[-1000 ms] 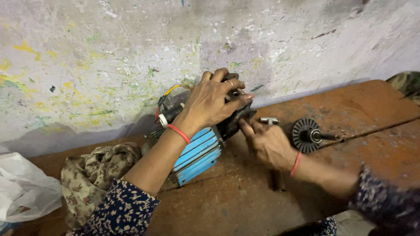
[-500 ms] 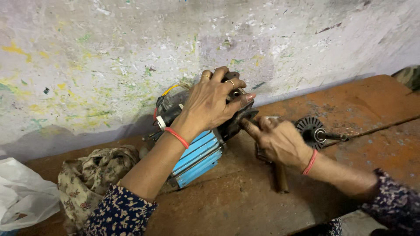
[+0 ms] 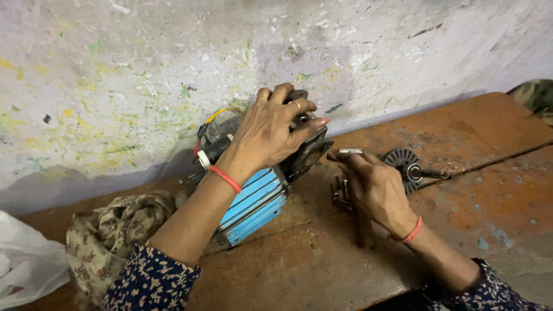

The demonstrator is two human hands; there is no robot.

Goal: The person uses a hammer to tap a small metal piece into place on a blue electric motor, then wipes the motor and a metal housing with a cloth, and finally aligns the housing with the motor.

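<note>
A blue finned electric motor (image 3: pixel 253 203) with a dark end cover lies on the rusty brown bench (image 3: pixel 472 132) against the wall. My left hand (image 3: pixel 275 129) grips the motor's dark end from above. My right hand (image 3: pixel 374 187) sits just right of the motor and pinches a small silver bolt (image 3: pixel 350 152) between its fingertips. Under that hand lie several loose dark bolts (image 3: pixel 340 193) and a dark tool handle (image 3: pixel 363 227). A round black fan wheel on a shaft (image 3: pixel 409 167) lies just beyond my right hand.
A crumpled patterned cloth (image 3: pixel 115 230) lies at the left of the bench, with a white plastic bag (image 3: pixel 26 268) further left. A paint-spattered wall (image 3: pixel 144 69) runs along the back. Camouflage fabric (image 3: pixel 536 95) shows at the far right.
My right hand has drawn back slightly from the motor's end and now holds the small silver bolt up at its fingertips. My left hand stays on the motor.
</note>
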